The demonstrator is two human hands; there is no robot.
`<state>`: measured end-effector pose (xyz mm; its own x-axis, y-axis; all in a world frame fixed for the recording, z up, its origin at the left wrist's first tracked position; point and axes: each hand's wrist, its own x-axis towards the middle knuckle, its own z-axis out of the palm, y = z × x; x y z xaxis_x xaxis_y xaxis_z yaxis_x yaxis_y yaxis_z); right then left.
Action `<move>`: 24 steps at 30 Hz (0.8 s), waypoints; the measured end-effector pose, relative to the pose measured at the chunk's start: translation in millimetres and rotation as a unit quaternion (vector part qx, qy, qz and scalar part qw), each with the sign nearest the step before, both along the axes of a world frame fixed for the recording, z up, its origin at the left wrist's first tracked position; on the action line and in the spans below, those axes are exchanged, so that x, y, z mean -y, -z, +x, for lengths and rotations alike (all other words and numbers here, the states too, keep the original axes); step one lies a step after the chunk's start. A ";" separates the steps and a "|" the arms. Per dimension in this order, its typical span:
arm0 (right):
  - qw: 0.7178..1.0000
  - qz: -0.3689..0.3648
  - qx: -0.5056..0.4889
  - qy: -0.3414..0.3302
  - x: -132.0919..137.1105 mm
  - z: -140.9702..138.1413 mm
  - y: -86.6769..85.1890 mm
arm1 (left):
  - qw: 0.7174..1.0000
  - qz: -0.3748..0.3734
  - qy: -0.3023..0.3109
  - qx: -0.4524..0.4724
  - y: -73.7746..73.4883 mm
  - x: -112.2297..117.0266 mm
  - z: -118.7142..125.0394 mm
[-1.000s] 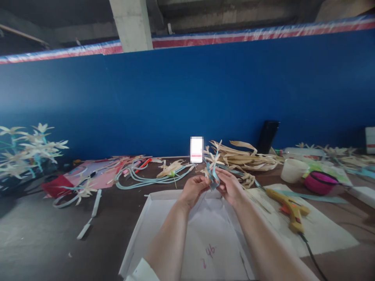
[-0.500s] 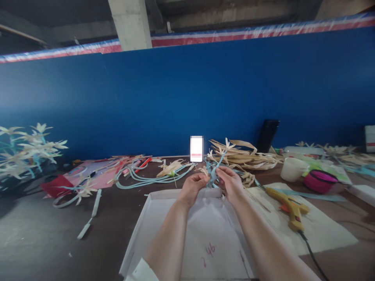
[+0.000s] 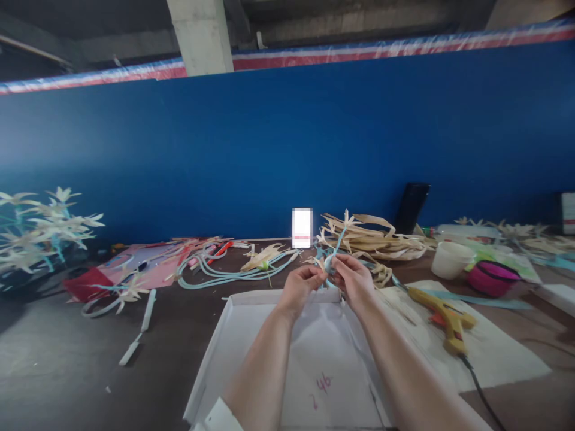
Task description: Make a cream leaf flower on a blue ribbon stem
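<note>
My right hand point(image 3: 357, 280) pinches a light-blue wrapped flower stem point(image 3: 340, 240) that rises upright above the fingers. A pale dried-husk flower point(image 3: 347, 220) tops this stem. Close against it, my left hand point(image 3: 302, 290) has thumb and forefinger pressed together at a second small husk flower point(image 3: 318, 261), low on the stem. Light-blue material shows between the two hands; its exact hold is hidden by the fingers. Both hands are above the far edge of a white open box point(image 3: 269, 335).
A yellow glue gun point(image 3: 442, 314) lies on white paper point(image 3: 503, 359) at right. Dried husks point(image 3: 381, 239), a white cup point(image 3: 451, 260) and a pink bowl point(image 3: 492, 278) stand behind. Light-blue tubes point(image 3: 233, 278) lie left of the hands; husk flowers point(image 3: 54, 224) stand far left.
My left hand has moved slightly right, closer to the right hand. The stem leans a little less, and the light-blue material between the fingers is bunched tighter.
</note>
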<state>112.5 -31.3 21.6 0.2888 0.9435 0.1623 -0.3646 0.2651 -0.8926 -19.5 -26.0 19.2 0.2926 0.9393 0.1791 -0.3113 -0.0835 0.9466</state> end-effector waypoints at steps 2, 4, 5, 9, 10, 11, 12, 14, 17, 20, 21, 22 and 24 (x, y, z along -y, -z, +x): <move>1.000 -0.005 -0.004 0.006 0.7 -0.7 -1.4 | 1.000 -0.003 -0.015 -0.005 -1.3 -0.3 -0.1; 1.000 -0.010 -0.011 0.009 1.0 -1.3 -2.5 | 1.000 -0.010 -0.026 -0.006 -2.5 -0.5 -0.3; 1.000 -0.012 -0.014 0.010 1.0 -1.5 -2.9 | 1.000 -0.013 -0.028 -0.006 -2.9 -0.5 -0.4; 1.000 -0.011 -0.017 0.017 1.1 -2.1 -3.7 | 1.000 -0.013 -0.022 -0.002 -3.9 0.5 -0.3; 1.000 -0.007 -0.014 0.019 1.1 -2.2 -3.7 | 1.000 -0.010 -0.019 0.001 -4.1 1.3 0.0; 1.000 -0.002 -0.008 0.021 1.2 -2.2 -3.6 | 1.000 -0.008 -0.016 0.004 -4.4 2.1 0.4; 1.000 0.002 -0.002 0.024 1.4 -2.2 -3.5 | 1.000 -0.004 -0.014 0.009 -4.7 3.0 0.9; 1.000 0.007 0.008 0.029 1.6 -2.2 -3.0 | 1.000 0.000 -0.008 0.018 -5.2 4.5 2.0; 0.999 0.008 0.016 0.026 1.9 -2.2 -2.1 | 1.000 0.003 -0.004 0.026 -5.3 5.1 3.3; 1.000 0.004 0.017 0.020 2.1 -2.5 -2.0 | 1.000 -0.001 -0.005 0.025 -5.2 4.6 3.3; 1.000 0.001 0.015 0.019 2.3 -2.7 -2.3 | 1.000 -0.006 -0.005 0.027 -5.4 4.6 2.9; 1.000 -0.002 0.012 0.018 2.5 -2.9 -2.8 | 0.999 -0.014 -0.002 0.033 -6.0 4.8 2.4; 1.000 -0.004 0.009 0.013 3.2 -3.3 -3.8 | 0.997 -0.032 0.016 0.067 -8.1 5.7 0.9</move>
